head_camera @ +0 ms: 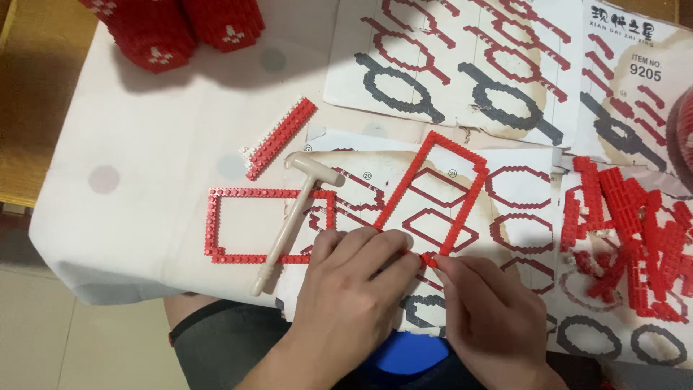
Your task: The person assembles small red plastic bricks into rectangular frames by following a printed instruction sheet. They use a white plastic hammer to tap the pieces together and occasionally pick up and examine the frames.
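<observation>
Left hand point(354, 271), right hand point(485, 303) pinching red frame point(433, 195)

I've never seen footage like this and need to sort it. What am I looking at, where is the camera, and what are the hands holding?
This is one picture from a camera worn on a person's head, looking down at their own two bare hands. The left hand and right hand meet at the near corner of a red brick frame, pinching small red bricks there. It lies on printed instruction sheets over a white tablecloth. Nearby are a beige toy hammer, a second square red frame, a red brick strip and a pile of loose red bricks.
</observation>
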